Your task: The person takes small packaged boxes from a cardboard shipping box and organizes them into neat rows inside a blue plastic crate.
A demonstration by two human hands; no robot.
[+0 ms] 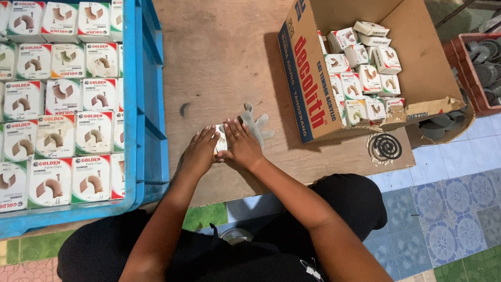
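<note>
Pressing together from both sides, the left hand [198, 152] and the right hand [241, 146] close on one small white box [221, 140] that sits on the wooden worktop [219, 57]. The box lies directly between the two hands, touching both, so neither hand is nearer; only a narrow strip of it shows between the fingers, and its long axis cannot be told. The left hand's fingers curl over the box's left side, while the right hand lies flatter, fingers spread over its top and right edge.

One grey work glove [255, 124] lies just beyond the right hand's fingertips, partly under them. Farther to the right of the right hand stands one open cardboard carton [308, 78] holding a loose heap of similar small boxes [365, 78], roughly fifteen to twenty in view; an exact count is not possible, since they overlap. To the left of the left hand sits one blue plastic crate [148, 104] packed with larger white boxes [57, 130] in neat rows, about twenty showing, some cut off by the frame. One black coil [386, 147] rests on the worktop's corner, well to the right of the hands.
</note>
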